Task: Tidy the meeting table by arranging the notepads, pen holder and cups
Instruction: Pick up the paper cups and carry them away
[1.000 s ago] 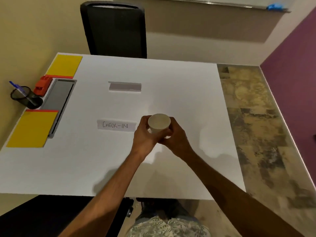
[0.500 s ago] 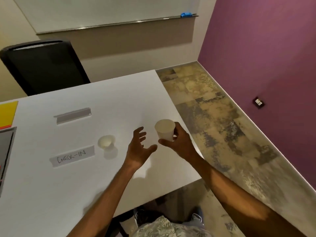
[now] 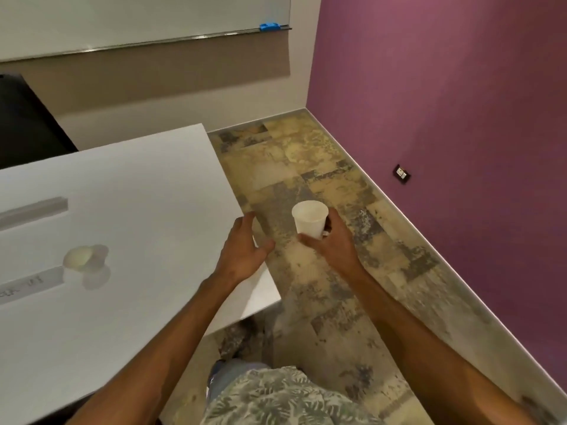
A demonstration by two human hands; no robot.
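My right hand (image 3: 333, 243) grips a white paper cup (image 3: 310, 219) upright, held out past the table's right edge, above the floor. My left hand (image 3: 242, 256) hovers open over the table's right edge with fingers spread and nothing in it. A second white cup (image 3: 81, 259) stands blurred on the white table (image 3: 147, 194), beside a label strip with handwriting (image 3: 27, 286). The notepads and pen holder are out of view.
A grey strip (image 3: 33, 210) lies on the table farther back. A black chair (image 3: 24, 127) stands at the far left. To the right are patterned floor tiles (image 3: 322, 179), a purple wall with a socket (image 3: 402, 174), and a whiteboard ledge with a blue eraser (image 3: 270, 26).
The two cups came apart: one stayed on the table, the other went right in my right hand, out past the table edge. My left hand let go. The view swung right.
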